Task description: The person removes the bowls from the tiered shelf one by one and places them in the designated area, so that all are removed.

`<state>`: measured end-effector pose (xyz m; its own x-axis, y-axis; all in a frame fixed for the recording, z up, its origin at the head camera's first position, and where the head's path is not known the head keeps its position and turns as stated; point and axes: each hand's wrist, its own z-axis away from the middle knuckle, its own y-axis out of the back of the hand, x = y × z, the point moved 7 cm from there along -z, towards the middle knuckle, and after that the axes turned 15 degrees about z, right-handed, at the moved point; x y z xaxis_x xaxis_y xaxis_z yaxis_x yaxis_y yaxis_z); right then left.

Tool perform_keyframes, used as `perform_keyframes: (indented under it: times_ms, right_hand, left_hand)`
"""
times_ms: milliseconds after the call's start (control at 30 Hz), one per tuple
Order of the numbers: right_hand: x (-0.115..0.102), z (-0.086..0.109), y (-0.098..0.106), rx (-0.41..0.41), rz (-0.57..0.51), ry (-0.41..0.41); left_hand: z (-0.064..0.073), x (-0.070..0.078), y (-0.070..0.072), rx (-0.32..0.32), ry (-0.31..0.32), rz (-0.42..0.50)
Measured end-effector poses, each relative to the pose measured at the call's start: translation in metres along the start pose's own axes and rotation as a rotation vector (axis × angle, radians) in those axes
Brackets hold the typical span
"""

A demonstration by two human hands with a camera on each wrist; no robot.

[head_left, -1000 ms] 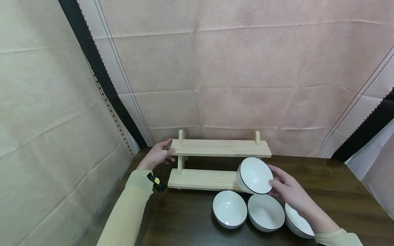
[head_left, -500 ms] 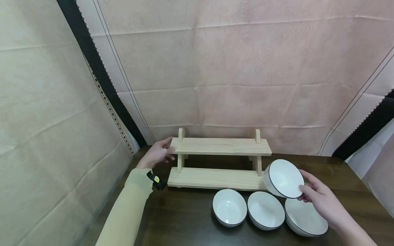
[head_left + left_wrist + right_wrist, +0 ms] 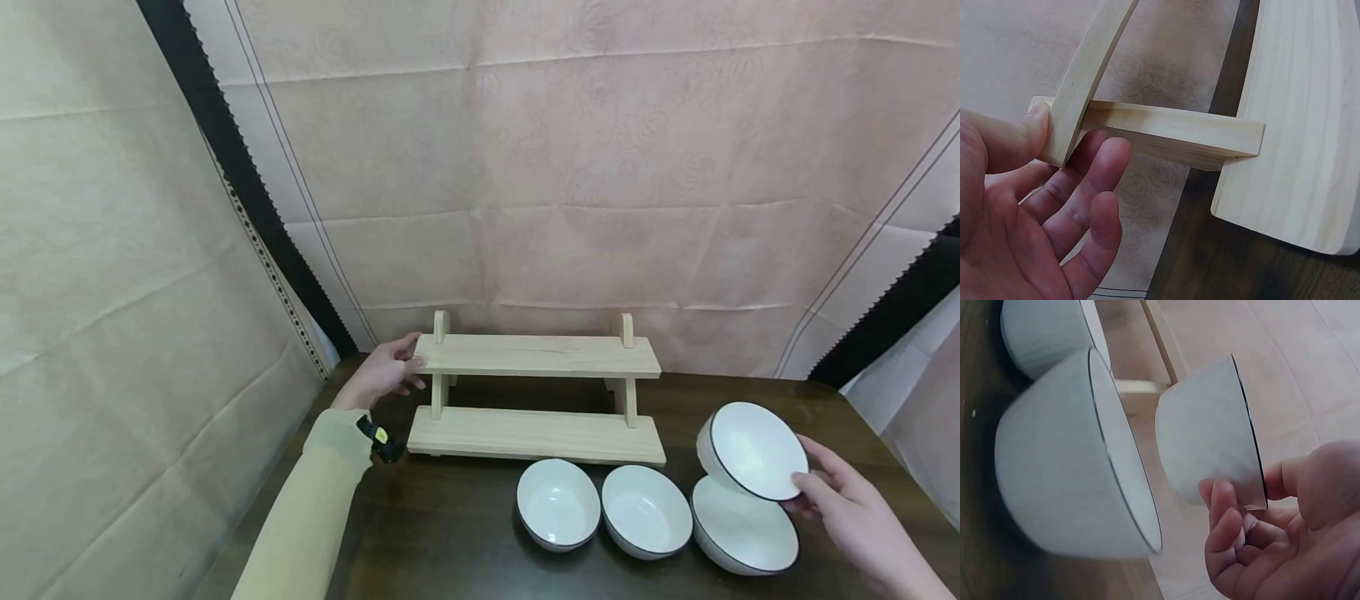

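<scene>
My right hand [image 3: 855, 508] pinches the rim of a white bowl [image 3: 757, 450] with a dark edge. This bowl is tilted and hangs over the back of the rightmost bowl [image 3: 745, 529]; the right wrist view shows a gap between the two. At the left end of a two-tier wooden shelf [image 3: 536, 356], my left hand [image 3: 382, 372] grips the upper board, thumb on top. In the left wrist view the thumb lies on the board's end [image 3: 1063, 134], with the other fingers below it, loosely bent.
Two more white bowls, the left one [image 3: 558, 504] and the middle one [image 3: 647, 511], stand in a row in front of the shelf. The dark wooden table [image 3: 435, 533] ends at a pale cloth backdrop [image 3: 570, 208]. A black band [image 3: 247, 175] runs down the left corner.
My right hand has carried its bowl rightward, from in front of the shelf's right end to over the rightmost bowl. The left hand stays on the shelf.
</scene>
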<state>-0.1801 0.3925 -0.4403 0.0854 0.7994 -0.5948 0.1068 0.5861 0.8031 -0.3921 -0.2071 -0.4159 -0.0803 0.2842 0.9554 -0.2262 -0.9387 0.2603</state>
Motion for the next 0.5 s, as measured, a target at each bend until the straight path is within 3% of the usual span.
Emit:
perform_keyframes:
  times_ms: [167, 300, 500]
  right_hand:
    - [0.017, 0.006, 0.012, 0.013, 0.068, -0.046]
    - [0.032, 0.012, 0.017, 0.049, 0.06, -0.085]
    - [0.057, 0.024, 0.02, 0.151, -0.1, -0.082]
  left_hand:
    - [0.0, 0.002, 0.0, 0.003, 0.0, -0.002]
    - [0.001, 0.003, -0.002, 0.004, 0.004, -0.001]
    - [0.002, 0.004, -0.003, 0.005, 0.004, -0.011]
